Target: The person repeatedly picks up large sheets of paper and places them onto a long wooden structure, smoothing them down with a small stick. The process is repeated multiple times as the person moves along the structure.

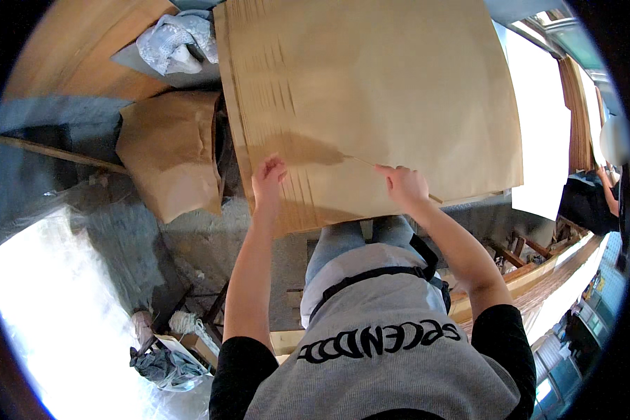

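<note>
A stack of large brown kraft paper sheets (399, 91) lies in front of me, fanned into narrow steps along its left side. My right hand (407, 185) is closed round a thin stick (362, 162) over the near part of the top sheet. The slender end of the stick points left and away; its other end shows behind the hand. My left hand (269, 178) is over the stepped left edge of the stack, its fingers curled in. Whether anything is between those fingers cannot be made out. A shadow falls on the paper between the two hands.
Left of the stack sits a folded brown paper piece (171, 150), with a crumpled whitish wrap (178, 42) beyond it. White sheets (539, 112) stand at the right. Wooden boards (539, 283) lie lower right, and another person's arm (607, 189) shows at the far right.
</note>
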The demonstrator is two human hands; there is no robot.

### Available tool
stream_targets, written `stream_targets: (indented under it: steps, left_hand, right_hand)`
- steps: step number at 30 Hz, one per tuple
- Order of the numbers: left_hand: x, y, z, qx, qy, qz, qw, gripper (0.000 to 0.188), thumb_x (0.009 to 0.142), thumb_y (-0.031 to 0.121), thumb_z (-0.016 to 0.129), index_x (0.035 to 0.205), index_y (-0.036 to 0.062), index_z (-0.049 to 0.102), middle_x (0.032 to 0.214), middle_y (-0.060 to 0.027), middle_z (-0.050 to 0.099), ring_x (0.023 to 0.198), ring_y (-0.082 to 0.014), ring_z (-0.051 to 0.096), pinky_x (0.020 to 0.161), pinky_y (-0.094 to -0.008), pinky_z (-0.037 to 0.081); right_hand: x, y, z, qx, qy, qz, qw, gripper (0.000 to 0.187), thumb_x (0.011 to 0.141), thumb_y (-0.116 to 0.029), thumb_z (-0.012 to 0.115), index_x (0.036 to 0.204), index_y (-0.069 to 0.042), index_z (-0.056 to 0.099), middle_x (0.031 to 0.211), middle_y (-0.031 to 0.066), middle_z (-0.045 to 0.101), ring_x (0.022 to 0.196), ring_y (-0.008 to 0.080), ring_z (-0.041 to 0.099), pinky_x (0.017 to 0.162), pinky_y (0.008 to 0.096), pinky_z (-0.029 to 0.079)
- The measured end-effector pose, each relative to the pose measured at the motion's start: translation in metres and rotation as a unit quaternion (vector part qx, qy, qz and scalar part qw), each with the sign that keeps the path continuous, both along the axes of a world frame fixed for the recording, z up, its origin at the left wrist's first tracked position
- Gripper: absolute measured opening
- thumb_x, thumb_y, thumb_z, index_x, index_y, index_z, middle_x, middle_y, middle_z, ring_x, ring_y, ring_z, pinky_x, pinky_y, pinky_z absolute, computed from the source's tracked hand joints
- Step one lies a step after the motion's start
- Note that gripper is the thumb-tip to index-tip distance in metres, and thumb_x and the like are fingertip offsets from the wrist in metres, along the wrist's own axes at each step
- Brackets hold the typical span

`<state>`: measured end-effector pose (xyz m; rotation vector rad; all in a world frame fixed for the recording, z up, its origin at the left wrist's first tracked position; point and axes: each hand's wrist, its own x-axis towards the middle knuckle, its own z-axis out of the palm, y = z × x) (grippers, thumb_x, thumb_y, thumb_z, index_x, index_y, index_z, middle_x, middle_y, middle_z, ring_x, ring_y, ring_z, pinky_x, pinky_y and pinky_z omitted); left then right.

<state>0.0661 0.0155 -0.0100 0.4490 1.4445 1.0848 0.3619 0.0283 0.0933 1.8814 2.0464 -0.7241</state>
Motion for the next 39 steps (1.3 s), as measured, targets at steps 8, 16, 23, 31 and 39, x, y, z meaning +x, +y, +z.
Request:
stream_targets:
  steps: [8,16,23,31,39]
  left_hand:
    - [0.017,0.016,0.028,-0.058,-0.004,0.005,0.998,0.027,0.084,0.018,0.053,0.108,0.0065,0.051,0.09,-0.0014,0.055,0.079,-0.0105,0.055,0.069,-0.0265,0.047]
    - [0.037,-0.088,0.034,-0.059,-0.322,-0.132,0.936,0.069,0.075,0.038,0.062,0.13,0.0183,0.027,0.13,-0.002,0.035,0.118,-0.02,0.036,0.094,-0.0389,0.034]
    - [0.188,-0.127,0.036,-0.075,-0.358,-0.065,0.928,0.047,0.077,0.034,0.061,0.116,0.0165,0.043,0.114,-0.0035,0.048,0.103,-0.0234,0.048,0.079,-0.0373,0.042]
    - [0.247,-0.086,-0.001,-0.175,-0.27,0.156,0.934,0.025,0.086,0.03,0.049,0.094,0.0062,0.048,0.072,-0.0036,0.051,0.043,-0.0121,0.035,0.037,-0.0234,0.027]
    - [0.221,-0.095,0.041,-0.182,-0.265,0.155,0.934,0.023,0.084,0.027,0.053,0.089,0.0055,0.049,0.059,-0.0035,0.047,0.038,-0.0101,0.03,0.037,-0.0212,0.026]
  right_hand:
    - [0.086,-0.027,-0.005,0.07,0.233,-0.202,0.949,0.026,0.083,-0.016,0.048,0.107,-0.019,0.057,0.069,0.0104,0.059,0.062,0.0207,0.057,0.055,0.0315,0.044]
    - [0.211,-0.102,-0.005,-0.074,0.372,-0.5,0.778,0.025,0.083,-0.024,0.056,0.098,-0.005,0.061,0.069,-0.0034,0.055,0.059,0.0058,0.045,0.049,0.0202,0.035]
    - [0.221,-0.138,-0.043,-0.284,0.412,-0.353,0.79,0.025,0.08,-0.023,0.06,0.097,-0.006,0.064,0.088,0.0015,0.063,0.08,0.0076,0.053,0.075,0.0231,0.042]
    - [0.248,-0.119,-0.071,-0.283,0.554,-0.468,0.628,0.024,0.082,-0.031,0.058,0.083,-0.007,0.057,0.059,-0.0031,0.042,0.05,0.0032,0.032,0.044,0.0189,0.024]
    - [0.319,-0.092,-0.065,-0.189,0.624,-0.598,0.465,0.034,0.086,-0.038,0.048,0.063,-0.014,0.042,0.046,-0.0029,0.031,0.04,0.009,0.028,0.04,0.0219,0.02]
